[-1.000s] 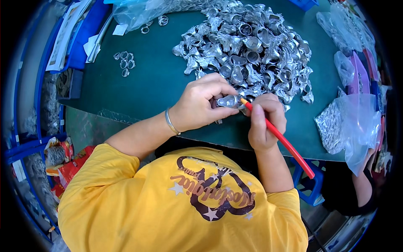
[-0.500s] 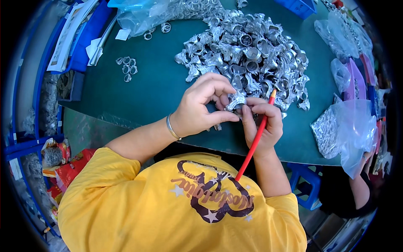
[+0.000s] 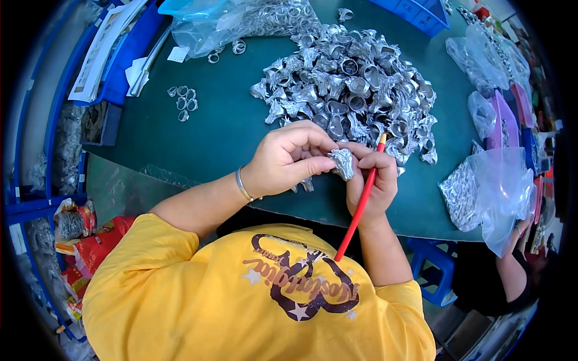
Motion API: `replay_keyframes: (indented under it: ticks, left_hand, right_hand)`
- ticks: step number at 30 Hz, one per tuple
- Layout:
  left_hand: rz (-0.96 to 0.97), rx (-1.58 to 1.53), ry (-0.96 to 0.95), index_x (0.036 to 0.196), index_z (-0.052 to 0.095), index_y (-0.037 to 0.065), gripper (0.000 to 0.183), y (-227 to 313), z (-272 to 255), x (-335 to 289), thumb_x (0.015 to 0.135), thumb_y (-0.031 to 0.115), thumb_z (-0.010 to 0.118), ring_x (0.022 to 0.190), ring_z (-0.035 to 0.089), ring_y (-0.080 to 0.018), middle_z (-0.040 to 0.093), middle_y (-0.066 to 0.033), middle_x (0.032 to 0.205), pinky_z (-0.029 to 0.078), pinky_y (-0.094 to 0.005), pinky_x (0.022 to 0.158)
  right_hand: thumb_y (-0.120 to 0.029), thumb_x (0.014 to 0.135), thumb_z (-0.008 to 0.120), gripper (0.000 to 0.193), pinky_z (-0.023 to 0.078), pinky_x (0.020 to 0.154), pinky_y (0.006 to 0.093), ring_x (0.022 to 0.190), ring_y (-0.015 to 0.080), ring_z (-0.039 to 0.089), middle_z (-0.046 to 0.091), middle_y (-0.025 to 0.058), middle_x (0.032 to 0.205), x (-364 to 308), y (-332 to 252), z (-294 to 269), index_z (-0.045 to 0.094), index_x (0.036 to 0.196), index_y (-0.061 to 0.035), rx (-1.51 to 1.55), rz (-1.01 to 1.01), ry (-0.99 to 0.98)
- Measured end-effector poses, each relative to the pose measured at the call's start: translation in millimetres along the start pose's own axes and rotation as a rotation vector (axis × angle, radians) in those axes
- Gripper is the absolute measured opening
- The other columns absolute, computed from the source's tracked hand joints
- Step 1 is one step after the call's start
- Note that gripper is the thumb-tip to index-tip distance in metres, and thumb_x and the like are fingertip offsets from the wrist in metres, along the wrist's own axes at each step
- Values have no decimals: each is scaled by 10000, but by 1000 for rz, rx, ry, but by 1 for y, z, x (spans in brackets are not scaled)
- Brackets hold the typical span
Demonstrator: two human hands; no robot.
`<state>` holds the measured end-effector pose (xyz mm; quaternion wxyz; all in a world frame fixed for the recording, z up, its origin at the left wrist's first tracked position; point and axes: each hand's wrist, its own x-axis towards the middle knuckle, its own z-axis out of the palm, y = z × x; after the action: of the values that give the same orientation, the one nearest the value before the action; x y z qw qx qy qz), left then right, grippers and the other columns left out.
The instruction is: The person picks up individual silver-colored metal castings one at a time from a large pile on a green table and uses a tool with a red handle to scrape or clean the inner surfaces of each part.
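My left hand (image 3: pixel 288 157) pinches a small silvery metal part (image 3: pixel 344 162) just above the near edge of the green table (image 3: pixel 229 129). My right hand (image 3: pixel 374 180) touches the same part with its fingertips and grips a long red tool (image 3: pixel 359 207), whose shaft slants down toward my yellow shirt. A metal bracelet (image 3: pixel 242 185) circles my left wrist. Right behind both hands lies a big heap of similar silvery metal parts (image 3: pixel 352 90).
Several small metal rings (image 3: pixel 183 100) lie at the table's left. Clear plastic bags of parts sit at the back (image 3: pixel 241 21) and at the right (image 3: pixel 481 186). Blue bins (image 3: pixel 120 54) line the left side. Another person's arm (image 3: pixel 512 271) shows at lower right, by a blue stool (image 3: pixel 430 268).
The red tool swung from pointing right to slanting down toward my shirt. Both hands closed together on the metal part and lifted it slightly.
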<state>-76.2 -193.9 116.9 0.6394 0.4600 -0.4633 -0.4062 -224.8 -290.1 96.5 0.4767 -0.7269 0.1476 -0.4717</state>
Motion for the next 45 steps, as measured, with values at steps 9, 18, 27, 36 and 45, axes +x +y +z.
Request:
replay_keyframes:
  ticks: [9, 18, 27, 36, 45]
  left_hand:
    - [504, 589, 80, 863, 685, 50, 205, 7, -2, 2, 688, -47, 728, 770, 615, -198, 630, -85, 883, 494, -266, 643]
    - [1090, 1219, 486, 853, 672, 64, 204, 84, -73, 73, 696, -46, 740, 767, 632, -251, 643, -122, 881, 512, -311, 662]
    - [442, 1335, 627, 928, 686, 14, 152, 107, -170, 150, 812, 100, 639, 762, 654, -148, 672, -67, 889, 521, -263, 680]
    - [-188, 1404, -255, 1022, 606, 71, 480, 50, -87, 60, 659, 318, 800, 862, 607, -325, 581, -133, 970, 483, -395, 768]
    - [19, 1222, 1, 1112, 576, 74, 408, 30, -104, 36, 730, 36, 714, 671, 565, -242, 551, -93, 874, 477, -322, 640]
  right_hand:
    - [118, 875, 464, 164, 544, 753, 301, 854, 220, 658, 605, 241, 1043, 0, 0, 1, 397, 966, -2, 90, 12, 29]
    - [117, 858, 485, 162, 544, 698, 268, 763, 167, 652, 617, 188, 982, -4, 0, -2, 427, 934, -13, 103, 83, 68]
    - [119, 856, 481, 155, 540, 667, 256, 736, 157, 644, 619, 182, 960, -1, -2, -2, 436, 938, -4, 58, 42, 48]
    - [110, 854, 503, 144, 536, 672, 240, 733, 151, 649, 623, 180, 957, -2, -3, -3, 445, 919, -5, 89, 64, 53]
    - [107, 842, 528, 119, 537, 656, 243, 722, 160, 658, 636, 180, 928, -1, -4, -1, 479, 888, 8, 54, 56, 47]
